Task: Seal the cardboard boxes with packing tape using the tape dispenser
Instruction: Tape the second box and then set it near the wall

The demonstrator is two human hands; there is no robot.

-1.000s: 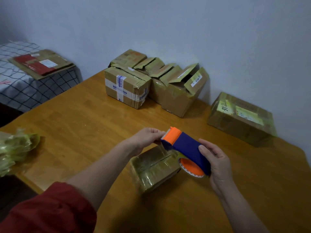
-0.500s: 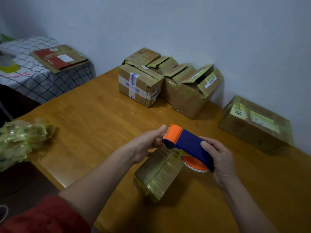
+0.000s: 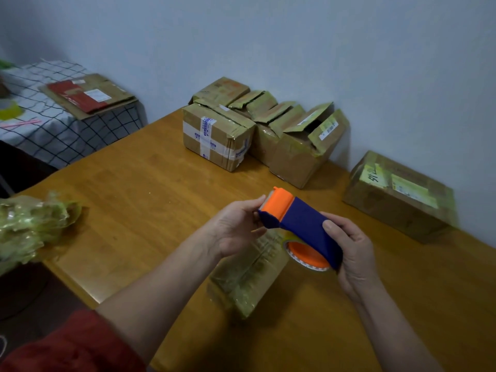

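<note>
You hold the tape dispenser [image 3: 300,224], blue with an orange head, in the air over the near middle of the table [image 3: 134,205], its orange head tilted up and away from you. Your right hand [image 3: 351,253] grips the blue body, thumb on top and fingers wrapped under by the orange roll core. Your left hand [image 3: 236,226] pinches the orange head, thumb at the blade end and fingers curled beneath; whether it has the tape end, you cannot tell from here. Directly under the dispenser a small tape-wrapped box [image 3: 249,275] lies on the table.

Along the far edge stands a cluster of cardboard boxes: a closed box with white tape [image 3: 214,138], then an open-flapped box [image 3: 303,151]. Well apart, towards the far right corner, lies a flat labelled box [image 3: 397,197]. Crumpled plastic wrap [image 3: 29,226] sits at the left edge. Beyond it, a checked cloth [image 3: 61,130] carries flattened cardboard [image 3: 107,98].
</note>
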